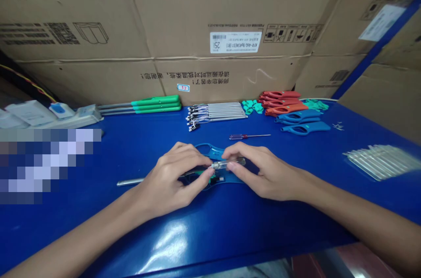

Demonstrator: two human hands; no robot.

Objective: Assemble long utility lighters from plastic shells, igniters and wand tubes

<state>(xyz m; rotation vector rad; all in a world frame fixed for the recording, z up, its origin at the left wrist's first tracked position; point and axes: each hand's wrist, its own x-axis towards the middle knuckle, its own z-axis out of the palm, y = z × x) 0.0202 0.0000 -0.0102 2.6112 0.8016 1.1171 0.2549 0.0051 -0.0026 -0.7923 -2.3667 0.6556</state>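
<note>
Looking down in the head view, a blue lighter shell [210, 151] is seen lying flat on the blue desk [197, 234], square in front of the person, its open face turned up so that parts can be seated in it. A small clear tube [226, 164] is held level over the shell's middle, seemingly to line it up with the cavity. The grip of the left hand [171, 177] is pinched on the tube's left end; the grip of the right hand [263, 172] is closed on its right end, with the other fingers rested low as a brace. A metal rod [130, 181] juts out leftward along the desk from under the left hand. A small screwdriver [248, 137] is laid just behind, within reach. Green-handled lighters [154, 105], metal tubes [217, 111], red shells [281, 101] and blue shells [304, 123] are ranked against the cardboard boxes [164, 28], well apart from the work.
</note>
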